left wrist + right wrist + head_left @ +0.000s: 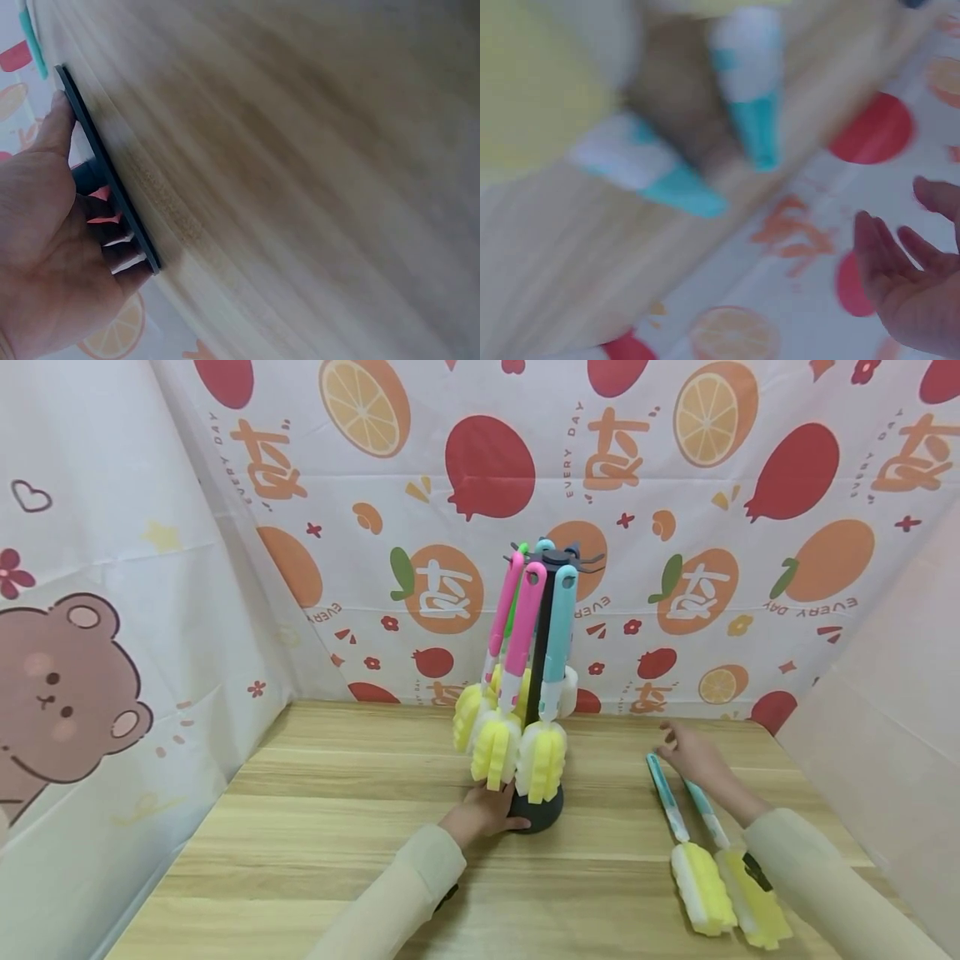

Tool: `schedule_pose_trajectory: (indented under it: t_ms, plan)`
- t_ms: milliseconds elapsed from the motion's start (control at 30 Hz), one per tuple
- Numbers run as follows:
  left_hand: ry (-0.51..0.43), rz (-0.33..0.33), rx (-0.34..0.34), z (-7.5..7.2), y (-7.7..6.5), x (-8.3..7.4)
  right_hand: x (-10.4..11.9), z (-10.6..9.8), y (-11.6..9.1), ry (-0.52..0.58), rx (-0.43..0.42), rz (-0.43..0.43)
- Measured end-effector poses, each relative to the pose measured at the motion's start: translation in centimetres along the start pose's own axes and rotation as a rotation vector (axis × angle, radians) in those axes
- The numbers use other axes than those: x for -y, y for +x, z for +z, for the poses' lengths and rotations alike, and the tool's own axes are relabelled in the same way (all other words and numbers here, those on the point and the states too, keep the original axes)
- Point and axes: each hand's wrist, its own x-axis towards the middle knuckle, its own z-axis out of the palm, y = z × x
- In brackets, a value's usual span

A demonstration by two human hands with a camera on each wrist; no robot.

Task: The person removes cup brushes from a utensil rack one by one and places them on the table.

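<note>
My left hand (483, 812) grips the round black base of a rotating brush stand (542, 814). In the left wrist view the thumb is at one edge of the base (112, 172) and the fingers are at the other. Sponge bottle brushes with pink, green and blue handles hang from the hooks on top, among them a blue-handled brush (557, 635) and a pink-handled brush (521, 635). My right hand (693, 756) hovers with loosely bent fingers, holding nothing, above the handle ends of two blue-handled brushes (705, 889) lying side by side on the table.
The wooden table (315, 827) carries the stand near its middle and the two loose brushes to the right. A fruit-print cloth (487, 468) hangs behind the back edge. White cloths flank the table, the left one (225, 610) bearing a printed bear.
</note>
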Motion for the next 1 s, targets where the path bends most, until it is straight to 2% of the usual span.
schedule_pose_trajectory:
  t_ms: [67,233,400,567,733,867,1000]
  plan:
    - [-0.003,-0.001,0.000,0.0,-0.1,-0.1,1.4,-0.8,0.1,0.043,-0.116,-0.067]
    - [0.020,-0.002,0.006,-0.1,-0.2,-0.2,6.7,-2.9,-0.1,0.132,-0.325,-0.188]
    - [0.029,-0.006,-0.001,-0.2,-0.2,-0.3,12.9,-4.9,-0.7,0.205,-0.506,-0.280]
    - [0.024,-0.012,0.007,-0.3,-0.1,-0.3,17.5,-6.0,-1.5,0.323,-0.635,-0.394]
    - [0.037,0.000,-0.022,-0.2,-0.1,-0.2,20.8,-6.0,-1.4,0.372,-0.742,-0.525]
    - [0.042,0.003,-0.030,-0.1,0.0,-0.1,22.5,-5.3,-1.1,0.363,-0.830,-0.545]
    - [0.045,0.003,-0.021,-0.1,0.1,-0.1,23.6,-4.6,-0.8,0.305,-0.887,-0.550]
